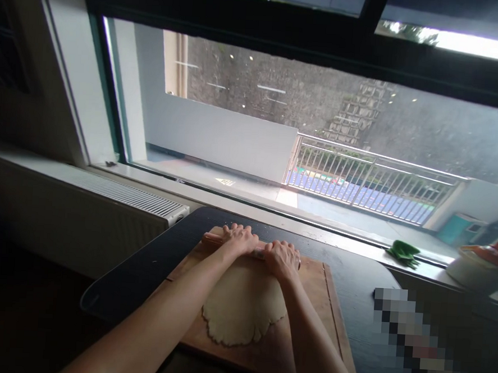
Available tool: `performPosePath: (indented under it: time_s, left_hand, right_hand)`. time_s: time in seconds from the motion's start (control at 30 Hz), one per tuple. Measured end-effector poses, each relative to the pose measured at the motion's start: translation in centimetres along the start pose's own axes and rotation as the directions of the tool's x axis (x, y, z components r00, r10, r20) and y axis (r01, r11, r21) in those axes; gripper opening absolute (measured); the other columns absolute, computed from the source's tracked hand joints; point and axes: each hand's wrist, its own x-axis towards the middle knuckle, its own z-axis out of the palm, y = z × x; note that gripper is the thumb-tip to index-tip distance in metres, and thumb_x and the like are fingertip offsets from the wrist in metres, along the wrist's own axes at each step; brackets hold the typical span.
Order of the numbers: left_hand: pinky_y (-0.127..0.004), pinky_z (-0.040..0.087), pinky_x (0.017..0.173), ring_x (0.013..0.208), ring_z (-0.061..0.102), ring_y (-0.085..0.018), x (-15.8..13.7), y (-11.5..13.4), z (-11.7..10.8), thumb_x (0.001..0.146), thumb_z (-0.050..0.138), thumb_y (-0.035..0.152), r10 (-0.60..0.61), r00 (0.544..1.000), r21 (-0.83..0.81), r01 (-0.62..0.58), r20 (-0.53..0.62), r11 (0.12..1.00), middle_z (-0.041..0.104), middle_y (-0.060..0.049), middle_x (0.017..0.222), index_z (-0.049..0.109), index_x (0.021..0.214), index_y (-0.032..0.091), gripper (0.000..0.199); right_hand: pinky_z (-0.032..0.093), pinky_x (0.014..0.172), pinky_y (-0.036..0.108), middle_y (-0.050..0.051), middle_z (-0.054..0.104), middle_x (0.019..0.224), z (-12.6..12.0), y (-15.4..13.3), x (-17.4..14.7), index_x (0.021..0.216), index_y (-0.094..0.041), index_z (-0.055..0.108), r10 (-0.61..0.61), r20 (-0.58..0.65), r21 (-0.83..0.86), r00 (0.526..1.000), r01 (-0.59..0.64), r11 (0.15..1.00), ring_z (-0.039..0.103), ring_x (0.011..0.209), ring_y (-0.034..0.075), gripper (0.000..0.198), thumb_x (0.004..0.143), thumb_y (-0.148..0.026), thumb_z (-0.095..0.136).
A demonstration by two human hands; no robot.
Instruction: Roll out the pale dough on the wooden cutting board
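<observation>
Clasping 1 rolling pin [261, 247], left hand [240, 240] and right hand [282, 257] curl over it, side by side.

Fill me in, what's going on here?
A person's left hand and right hand lie over a rolling pin, toward the far side of a wooden board. Nearer the person, a flat sheet of dough lies on the board, its near edge ragged. The board rests on a dark table.
</observation>
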Motion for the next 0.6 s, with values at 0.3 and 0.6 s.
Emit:
performPosePath:
  time_s: [0.3, 0.6]
  left_hand:
    - [-0.051, 0.026, 0.100, 0.117, 0.046, -0.028, -1.0, 0.4, -0.6, 0.083, 0.032, 0.040, -0.024, 0.996, -0.012, 0.023, -0.084, 1.000, 0.060, -0.011, 0.120, 0.059, 0.107, 0.020, 0.042]
    - [-0.048, 0.031, 0.095, 0.113, 0.047, -0.029, 4.1, 0.6, 0.3, 0.079, 0.036, 0.040, -0.007, 0.997, -0.009, 0.007, -0.075, 1.000, 0.059, -0.013, 0.118, 0.057, 0.109, 0.018, 0.043]
  right_hand:
    - [0.034, 0.085, 0.040, 0.013, 0.063, 0.104, -0.1, -0.2, -0.1, 0.096, -0.019, 0.066, 0.005, -0.032, 0.000, 0.999, -0.005, 1.000, 0.052, 0.100, 0.027, 0.040, 0.091, -0.034, 0.030]
    - [0.034, 0.087, 0.041, 0.014, 0.059, 0.113, 0.7, 0.3, 5.0, 0.106, -0.017, 0.063, 0.029, 0.068, 0.032, 0.997, -0.031, 0.999, 0.048, 0.106, 0.029, 0.043, 0.090, -0.038, 0.029]
